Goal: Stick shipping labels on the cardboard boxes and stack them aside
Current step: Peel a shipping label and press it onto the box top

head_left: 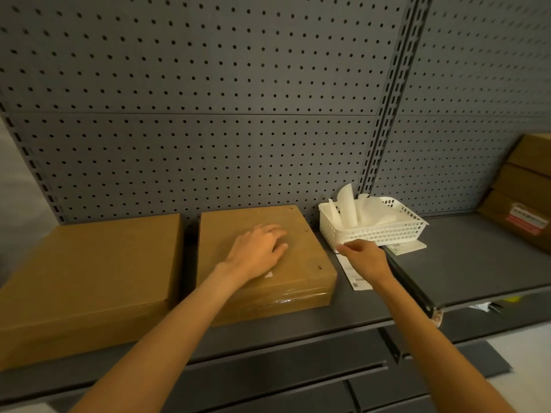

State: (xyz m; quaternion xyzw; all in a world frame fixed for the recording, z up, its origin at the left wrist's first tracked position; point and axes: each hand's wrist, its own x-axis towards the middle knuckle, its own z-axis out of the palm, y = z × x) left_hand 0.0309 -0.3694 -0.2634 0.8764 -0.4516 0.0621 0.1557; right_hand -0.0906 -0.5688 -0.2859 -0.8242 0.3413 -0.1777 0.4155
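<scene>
A flat cardboard box point(301, 263) lies on the grey shelf point(343, 311) in the middle. My left hand point(259, 248) rests flat on its top with fingers spread. A white corner of a label shows under my left wrist. To the box's right a white shipping label point(356, 280) lies on the shelf. My right hand point(365, 259) is over the label's far end, thumb and fingers pinching at its edge. A larger cardboard box point(89, 281) sits at the left.
A white plastic basket point(384, 231) with curled backing papers stands behind my right hand. Another label point(405, 247) lies beside it. Stacked cardboard boxes point(524, 186) lean at the far right. A grey pegboard wall point(208, 114) backs the shelf.
</scene>
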